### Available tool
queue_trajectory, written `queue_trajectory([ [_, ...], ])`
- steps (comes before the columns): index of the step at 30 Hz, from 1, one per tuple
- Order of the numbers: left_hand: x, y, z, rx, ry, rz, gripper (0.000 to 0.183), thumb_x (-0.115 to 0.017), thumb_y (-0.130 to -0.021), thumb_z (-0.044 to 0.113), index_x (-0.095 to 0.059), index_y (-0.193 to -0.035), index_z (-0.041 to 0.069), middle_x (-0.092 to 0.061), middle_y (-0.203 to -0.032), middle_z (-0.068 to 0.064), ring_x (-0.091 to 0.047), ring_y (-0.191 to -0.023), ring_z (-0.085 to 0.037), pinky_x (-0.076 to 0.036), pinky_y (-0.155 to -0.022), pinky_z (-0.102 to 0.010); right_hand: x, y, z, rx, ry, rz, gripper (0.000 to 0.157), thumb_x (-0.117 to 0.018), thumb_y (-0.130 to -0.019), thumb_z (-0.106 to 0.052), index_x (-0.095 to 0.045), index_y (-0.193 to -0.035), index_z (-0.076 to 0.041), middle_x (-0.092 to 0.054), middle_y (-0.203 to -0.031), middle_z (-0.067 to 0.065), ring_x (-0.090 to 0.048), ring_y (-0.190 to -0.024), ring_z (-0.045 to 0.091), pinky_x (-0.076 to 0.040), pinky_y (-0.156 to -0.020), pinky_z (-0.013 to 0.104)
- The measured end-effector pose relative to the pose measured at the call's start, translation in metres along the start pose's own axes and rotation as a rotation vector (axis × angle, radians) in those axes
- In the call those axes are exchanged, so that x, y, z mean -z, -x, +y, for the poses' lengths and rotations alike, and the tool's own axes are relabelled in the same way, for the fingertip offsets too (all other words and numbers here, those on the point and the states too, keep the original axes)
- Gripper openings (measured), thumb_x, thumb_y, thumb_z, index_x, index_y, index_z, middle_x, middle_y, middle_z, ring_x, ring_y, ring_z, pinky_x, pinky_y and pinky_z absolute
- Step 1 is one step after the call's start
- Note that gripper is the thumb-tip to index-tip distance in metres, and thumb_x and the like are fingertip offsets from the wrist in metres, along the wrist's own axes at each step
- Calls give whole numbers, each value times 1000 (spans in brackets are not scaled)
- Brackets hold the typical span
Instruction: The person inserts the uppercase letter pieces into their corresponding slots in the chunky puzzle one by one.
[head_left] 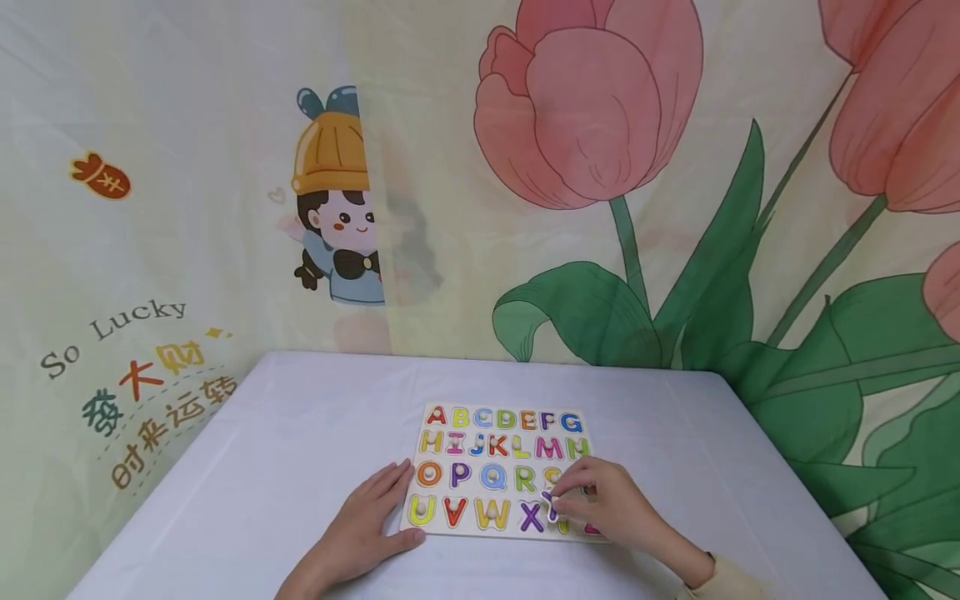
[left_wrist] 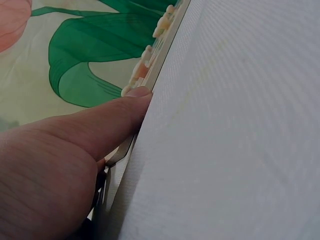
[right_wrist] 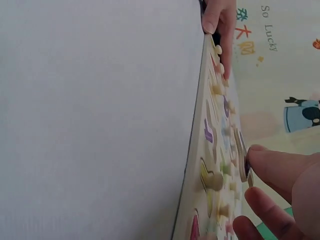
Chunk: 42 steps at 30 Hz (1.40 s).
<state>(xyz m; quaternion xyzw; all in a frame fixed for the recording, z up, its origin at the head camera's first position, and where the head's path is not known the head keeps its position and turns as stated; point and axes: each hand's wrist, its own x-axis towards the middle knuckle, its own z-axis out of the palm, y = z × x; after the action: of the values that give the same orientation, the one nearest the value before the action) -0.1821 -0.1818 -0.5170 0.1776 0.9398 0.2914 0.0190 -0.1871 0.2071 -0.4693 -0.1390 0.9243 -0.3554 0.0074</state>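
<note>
A wooden alphabet puzzle board point(head_left: 468, 533) with colourful knobbed letters lies on the table. My right hand point(head_left: 618, 508) pinches a purple letter piece point(right_wrist: 242, 155) between thumb and fingers, raised over the board's lower right. Which letter it is cannot be fully made out. Beside it, the purple X slot point(head_left: 532, 517) shows no knob, while the yellow Y point(right_wrist: 210, 185) has one. My left hand point(head_left: 367, 521) rests at the board's lower left corner, fingers straight along the left edge. Its thumb point(left_wrist: 125, 110) touches the front edge. The right hand covers part of the lower right letters.
A white cloth point(head_left: 300, 433) covers the table around the board. Behind it hangs a curtain point(head_left: 442, 125) printed with tulips, a cartoon figure and writing.
</note>
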Motion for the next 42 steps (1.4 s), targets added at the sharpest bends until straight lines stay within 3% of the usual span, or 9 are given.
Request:
queue_trajectory([
  [7,-2,-2,0,5,1,-6,101,-74,-88,69,-41,-165,13,-35,-173,-1,-25,-161,-32,-26,-127,-62,-23,-4,-9,24,-16,-21,8,-91,-86,-30,-84,-88,-34,-65,-93,-17,-57,-94,13,-46,-78,25],
  [12,0,-2,3,-12,4,-2,100,-74,-88,68,-42,-164,11,-36,-172,-3,-27,-160,-33,-27,-126,-63,-28,-5,-12,34,0,-9,7,-90,-87,-30,-84,-88,-32,-65,-91,-18,-58,-93,9,-51,-87,32],
  [20,3,-1,4,-30,-6,-2,100,-74,-89,67,-41,-164,10,-35,-173,-5,-26,-161,-34,-25,-127,-62,-33,-5,-13,56,52,20,10,-91,-86,-31,-83,-84,-36,-66,-90,-23,-55,-96,7,-48,-93,40],
  [36,1,-2,3,24,6,-12,101,-76,-87,66,-41,-164,12,-35,-173,-2,-25,-161,-32,-25,-127,-62,-40,-3,-17,77,192,56,13,-92,-83,-31,-81,-81,-38,-59,-88,-23,-49,-92,5,-48,-83,32],
  [42,2,0,4,19,8,-7,100,-77,-87,66,-42,-164,12,-36,-172,-2,-26,-161,-32,-26,-126,-62,-27,4,-18,33,204,56,13,-93,-82,-33,-84,-90,-35,-61,-92,-23,-52,-94,5,-52,-82,29],
])
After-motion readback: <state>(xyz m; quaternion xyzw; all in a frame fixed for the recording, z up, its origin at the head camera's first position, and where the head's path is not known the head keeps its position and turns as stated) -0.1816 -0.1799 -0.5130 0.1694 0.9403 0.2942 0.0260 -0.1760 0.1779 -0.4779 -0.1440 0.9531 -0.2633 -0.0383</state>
